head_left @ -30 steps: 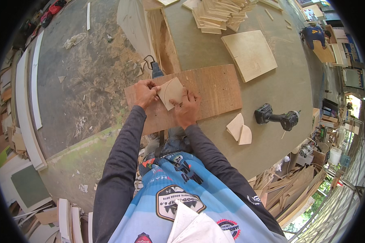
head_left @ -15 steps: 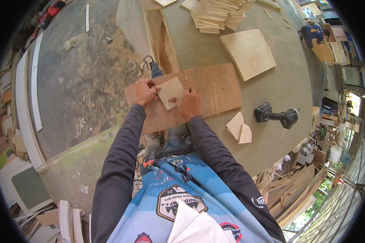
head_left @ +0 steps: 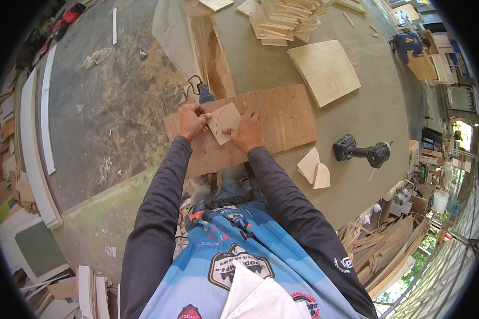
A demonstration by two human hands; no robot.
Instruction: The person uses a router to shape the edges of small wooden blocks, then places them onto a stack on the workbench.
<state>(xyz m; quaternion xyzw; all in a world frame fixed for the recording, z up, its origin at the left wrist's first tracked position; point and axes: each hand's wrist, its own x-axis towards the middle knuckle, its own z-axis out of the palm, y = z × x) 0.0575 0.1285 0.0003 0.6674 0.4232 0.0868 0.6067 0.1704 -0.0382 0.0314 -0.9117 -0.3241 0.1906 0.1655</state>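
Note:
Between my hands a small pale plywood piece (head_left: pixel 228 118) with a curved pencil line lies over a reddish-brown wooden board (head_left: pixel 287 114). My left hand (head_left: pixel 192 122) pinches its left corner with thumb and fingers. On the other side my right hand (head_left: pixel 248 132) grips the right edge, its thumb resting on the face. Just beyond the board, the end of a dark blue corded power tool (head_left: pixel 205 92) sticks out; the rest of it is hidden beneath. Two rounded plywood pieces (head_left: pixel 315 169) lie right of the board, one overlapping the other.
A cordless drill (head_left: pixel 362 151) rests on the greenish worktable (head_left: pixel 380 95). Beyond the board are a square plywood panel (head_left: pixel 324 72) and a stack of thin plywood pieces (head_left: pixel 285 20). Sawdust (head_left: pixel 149 80) covers the surface at left. Another person (head_left: pixel 410 43) bends over at far right.
My right hand has shifted slightly, its fingers now lying more extended along the plywood piece's edge. The piece and my left hand have hardly moved.

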